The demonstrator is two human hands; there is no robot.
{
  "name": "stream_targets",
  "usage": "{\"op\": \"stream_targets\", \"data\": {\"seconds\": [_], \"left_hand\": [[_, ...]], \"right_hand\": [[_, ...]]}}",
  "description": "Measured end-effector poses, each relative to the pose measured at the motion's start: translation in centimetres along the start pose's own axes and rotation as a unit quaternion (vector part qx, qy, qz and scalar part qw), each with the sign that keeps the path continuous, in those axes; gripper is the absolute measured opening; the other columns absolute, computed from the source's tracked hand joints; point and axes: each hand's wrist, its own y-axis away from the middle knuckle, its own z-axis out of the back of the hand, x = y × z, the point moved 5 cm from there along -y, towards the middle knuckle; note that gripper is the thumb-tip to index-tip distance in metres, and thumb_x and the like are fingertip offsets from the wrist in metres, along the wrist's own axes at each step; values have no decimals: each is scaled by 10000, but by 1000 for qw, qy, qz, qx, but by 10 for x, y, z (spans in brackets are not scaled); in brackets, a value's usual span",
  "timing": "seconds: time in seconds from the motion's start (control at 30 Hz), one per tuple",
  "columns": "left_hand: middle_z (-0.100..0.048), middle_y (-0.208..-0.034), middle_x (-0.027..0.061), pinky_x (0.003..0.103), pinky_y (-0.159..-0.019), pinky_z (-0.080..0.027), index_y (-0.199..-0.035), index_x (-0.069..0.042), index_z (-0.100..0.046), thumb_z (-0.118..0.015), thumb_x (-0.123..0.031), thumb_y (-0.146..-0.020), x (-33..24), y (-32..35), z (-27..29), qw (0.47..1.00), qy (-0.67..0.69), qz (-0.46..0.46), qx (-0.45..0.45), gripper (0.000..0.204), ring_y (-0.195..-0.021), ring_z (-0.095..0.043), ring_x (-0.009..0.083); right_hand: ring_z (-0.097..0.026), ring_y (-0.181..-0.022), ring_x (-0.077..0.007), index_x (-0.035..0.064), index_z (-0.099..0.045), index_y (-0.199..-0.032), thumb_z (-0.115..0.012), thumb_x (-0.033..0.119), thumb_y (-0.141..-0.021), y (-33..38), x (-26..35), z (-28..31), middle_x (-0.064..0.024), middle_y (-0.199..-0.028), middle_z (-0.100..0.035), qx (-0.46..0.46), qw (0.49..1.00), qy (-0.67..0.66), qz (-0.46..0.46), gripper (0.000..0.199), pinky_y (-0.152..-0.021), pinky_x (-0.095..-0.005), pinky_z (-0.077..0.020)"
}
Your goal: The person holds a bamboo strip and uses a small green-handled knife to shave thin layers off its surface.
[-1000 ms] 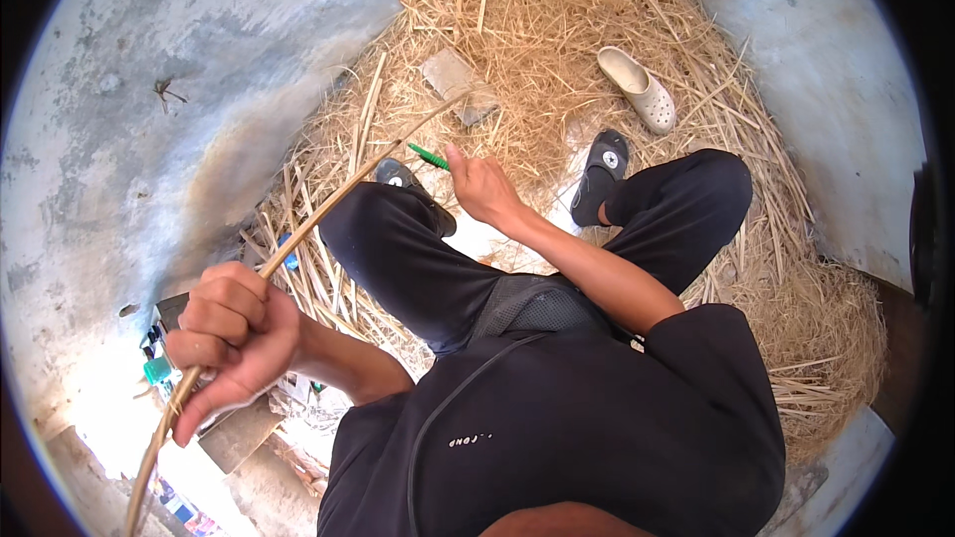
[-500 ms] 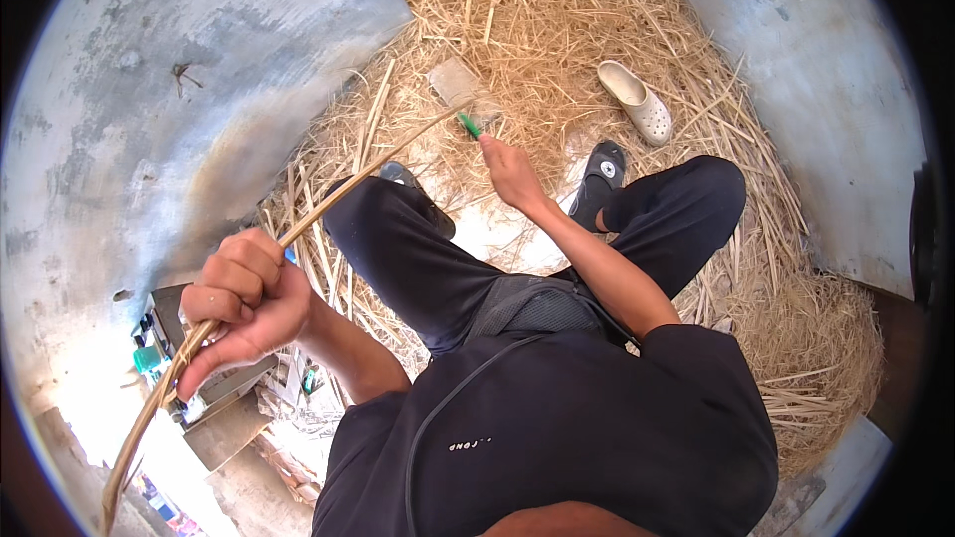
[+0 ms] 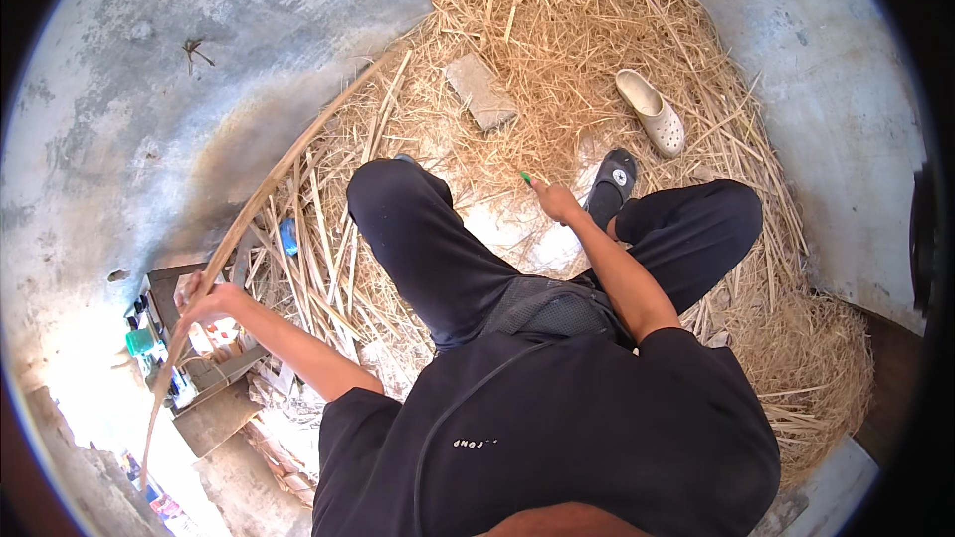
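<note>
Our left hand (image 3: 204, 296) grips the long cane (image 3: 261, 201) (running up-right toward straw), right hand (image 3: 557, 202) pinching a green tool (image 3: 524, 178).

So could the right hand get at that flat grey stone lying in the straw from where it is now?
Probably yes. The right hand holds a small green tool, and only loose straw lies between it and the stone; nothing blocks the way, though a forward lean looks needed.

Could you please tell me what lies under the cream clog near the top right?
The cream clog rests on loose straw spread over the grey concrete floor. Whatever lies directly beneath its sole is covered.
</note>
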Motion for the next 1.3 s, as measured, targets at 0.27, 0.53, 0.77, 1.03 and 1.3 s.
{"op": "stream_targets", "data": {"seconds": [0.27, 0.53, 0.77, 1.03, 1.3], "left_hand": [[-549, -1043, 181, 412, -757, -475, -1213, 8, -420, -292, -518, -900, 180, 13, 304, 533, -815, 79, 211, 625, -895, -557, 276], [-542, -1065, 199, 421, -765, -462, -1213, 8, -428, -346, -521, -875, 189, 66, 439, 399, -871, 135, 254, 634, -929, -547, 290], [-536, -1084, 214, 429, -772, -451, -1214, 9, -435, -393, -523, -853, 147, 72, 495, 419, -878, 150, 179, 644, -960, -539, 302], [-530, -1106, 232, 438, -779, -439, -1214, 9, -443, -447, -526, -827, 86, 131, 528, 414, -884, 153, 153, 660, -994, -529, 317], [-523, -1128, 249, 447, -787, -426, -1214, 10, -451, -501, -529, -802, 62, 232, 499, 437, -836, 158, 292, 680, -1029, -519, 331]], "right_hand": [[-543, -1006, -373, -79, -555, -1057, -263, 499, -903, 29, -6, 16, -267, -1115, -533, 31, 991, 125, -44, 665, -873, -422, -404], [-609, -750, -377, -115, -593, -781, -270, 612, -863, 56, -47, 0, -277, -796, -598, -11, 988, 110, -107, 800, -653, -429, -471], [-614, -580, -289, -106, -575, -765, -275, 621, -859, 78, -42, -2, -205, -668, -572, 9, 985, 123, -119, 792, -494, -376, -481], [-583, -502, -267, -84, -547, -656, -320, 638, -842, 75, -46, -8, -184, -621, -560, 9, 984, 134, -120, 780, -458, -369, -468], [-577, -489, -255, -61, -556, -669, -335, 614, -848, 77, -42, -10, -178, -618, -558, 17, 986, 129, -104, 732, -451, -365, -460]]}}
